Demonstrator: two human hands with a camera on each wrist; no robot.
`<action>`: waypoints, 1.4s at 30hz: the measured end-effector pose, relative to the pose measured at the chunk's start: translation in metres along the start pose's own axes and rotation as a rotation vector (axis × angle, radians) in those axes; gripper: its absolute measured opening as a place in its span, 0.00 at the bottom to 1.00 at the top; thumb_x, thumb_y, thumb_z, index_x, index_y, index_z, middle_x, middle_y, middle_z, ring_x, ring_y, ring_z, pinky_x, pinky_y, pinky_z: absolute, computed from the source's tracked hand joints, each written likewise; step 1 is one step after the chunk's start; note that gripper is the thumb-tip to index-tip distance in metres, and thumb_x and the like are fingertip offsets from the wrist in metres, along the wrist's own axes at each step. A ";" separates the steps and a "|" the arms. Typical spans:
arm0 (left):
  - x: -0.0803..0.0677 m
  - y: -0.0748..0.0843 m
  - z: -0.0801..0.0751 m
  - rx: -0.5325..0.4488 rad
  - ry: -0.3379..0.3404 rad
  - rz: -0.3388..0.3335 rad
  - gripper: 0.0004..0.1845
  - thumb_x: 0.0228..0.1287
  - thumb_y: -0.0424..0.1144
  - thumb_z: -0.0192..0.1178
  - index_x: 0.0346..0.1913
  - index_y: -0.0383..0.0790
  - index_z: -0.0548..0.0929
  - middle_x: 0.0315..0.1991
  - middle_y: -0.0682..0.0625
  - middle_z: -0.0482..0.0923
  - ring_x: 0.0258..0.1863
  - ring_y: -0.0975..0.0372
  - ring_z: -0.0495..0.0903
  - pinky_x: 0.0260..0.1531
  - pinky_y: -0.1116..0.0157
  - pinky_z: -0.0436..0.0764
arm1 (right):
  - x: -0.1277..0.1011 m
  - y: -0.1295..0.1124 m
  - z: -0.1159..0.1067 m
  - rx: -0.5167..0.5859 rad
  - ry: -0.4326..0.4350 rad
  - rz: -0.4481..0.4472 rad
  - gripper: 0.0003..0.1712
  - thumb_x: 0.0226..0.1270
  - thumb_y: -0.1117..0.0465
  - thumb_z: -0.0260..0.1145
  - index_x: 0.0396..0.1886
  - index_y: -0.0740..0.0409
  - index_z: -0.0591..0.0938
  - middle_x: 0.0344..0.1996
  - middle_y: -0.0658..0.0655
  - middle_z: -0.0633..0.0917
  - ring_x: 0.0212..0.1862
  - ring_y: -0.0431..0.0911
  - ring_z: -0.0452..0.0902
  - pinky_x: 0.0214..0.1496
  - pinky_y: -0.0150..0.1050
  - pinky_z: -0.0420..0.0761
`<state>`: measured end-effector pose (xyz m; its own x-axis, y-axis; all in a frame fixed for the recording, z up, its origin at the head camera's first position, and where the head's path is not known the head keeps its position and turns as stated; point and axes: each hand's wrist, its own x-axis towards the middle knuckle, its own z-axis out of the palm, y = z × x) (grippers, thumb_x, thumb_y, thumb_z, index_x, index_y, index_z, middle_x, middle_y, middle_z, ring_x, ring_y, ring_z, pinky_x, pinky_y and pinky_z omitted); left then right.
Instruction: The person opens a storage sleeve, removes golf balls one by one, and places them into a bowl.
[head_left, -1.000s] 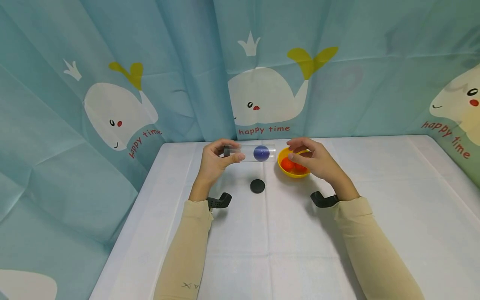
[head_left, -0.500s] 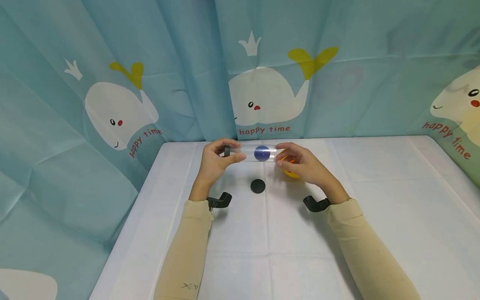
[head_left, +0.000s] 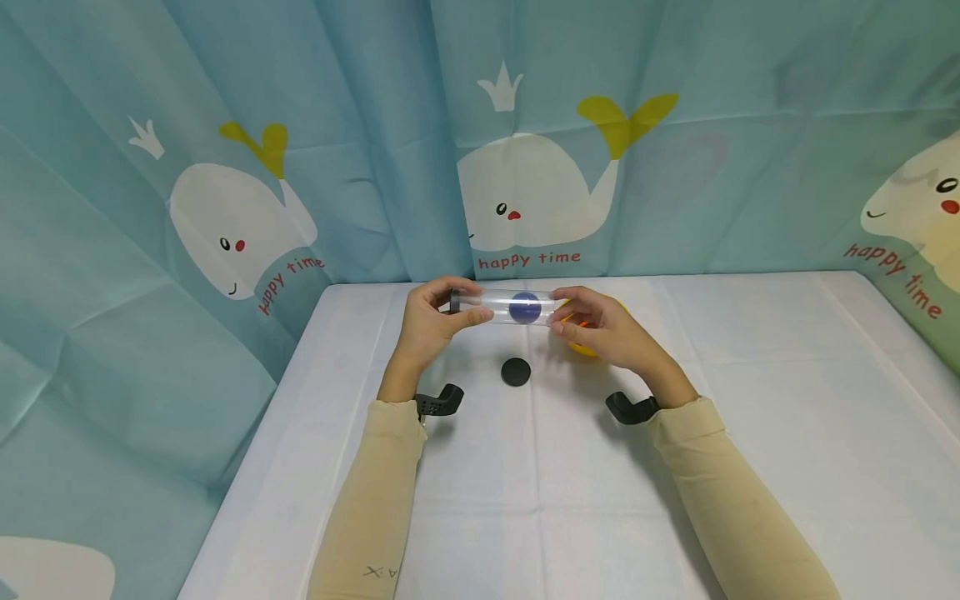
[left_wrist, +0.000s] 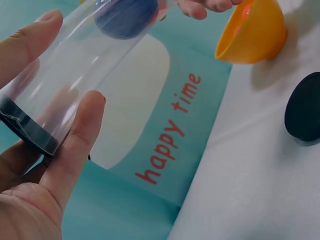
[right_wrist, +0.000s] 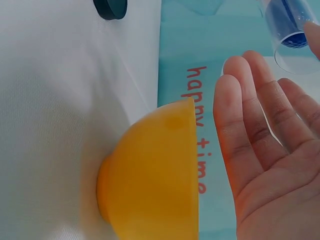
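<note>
My left hand [head_left: 429, 325] grips a clear tube [head_left: 495, 307] lying sideways above the table, near its end with a black cap [left_wrist: 30, 127]. Inside the tube, towards the right, sits one blue ball [head_left: 525, 307]. At the tube's uncapped right end, the thumb and fingers of my right hand [head_left: 609, 332] pinch the rim; the exact contact is partly hidden. Beneath that hand stands a yellow bowl [right_wrist: 152, 175], mostly covered in the head view. A bit of an orange ball [left_wrist: 246, 10] shows inside it in the left wrist view.
A loose black cap [head_left: 515, 372] lies flat on the white tablecloth [head_left: 495, 475], between the wrists and nearer the body than the tube. Behind the table hangs a blue curtain [head_left: 375, 167] printed with whales. Black camera mounts [head_left: 633, 408] sit on both wrists.
My right hand has moved left from over the bowl to the tube's uncapped end, covering more of the bowl. My left hand stays put; the tube's right end has dipped slightly.
</note>
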<state>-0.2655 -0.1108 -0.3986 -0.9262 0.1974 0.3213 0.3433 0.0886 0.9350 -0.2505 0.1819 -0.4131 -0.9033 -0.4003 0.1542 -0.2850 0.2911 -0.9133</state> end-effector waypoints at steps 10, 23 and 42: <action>0.000 0.002 0.001 0.000 -0.005 -0.009 0.17 0.53 0.31 0.79 0.47 0.34 0.87 0.49 0.42 0.85 0.42 0.51 0.80 0.38 0.69 0.85 | 0.001 0.000 0.001 -0.021 0.001 0.003 0.27 0.71 0.63 0.69 0.67 0.61 0.75 0.48 0.65 0.87 0.45 0.43 0.85 0.47 0.30 0.81; 0.000 -0.005 -0.001 0.004 0.019 0.030 0.15 0.53 0.32 0.79 0.45 0.38 0.89 0.45 0.43 0.86 0.40 0.57 0.80 0.35 0.71 0.76 | 0.000 0.003 -0.001 -0.001 0.005 -0.013 0.26 0.71 0.60 0.70 0.65 0.59 0.76 0.50 0.62 0.86 0.48 0.45 0.85 0.49 0.31 0.83; 0.001 -0.007 -0.002 -0.081 0.009 0.053 0.16 0.54 0.33 0.78 0.46 0.37 0.87 0.40 0.55 0.87 0.31 0.59 0.84 0.37 0.60 0.86 | -0.001 0.001 -0.007 0.044 0.084 0.064 0.25 0.70 0.62 0.69 0.65 0.60 0.75 0.55 0.64 0.84 0.48 0.46 0.82 0.51 0.28 0.83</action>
<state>-0.2691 -0.1130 -0.4048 -0.9085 0.1910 0.3716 0.3784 -0.0010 0.9256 -0.2525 0.1886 -0.4113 -0.9436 -0.3071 0.1242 -0.2128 0.2749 -0.9376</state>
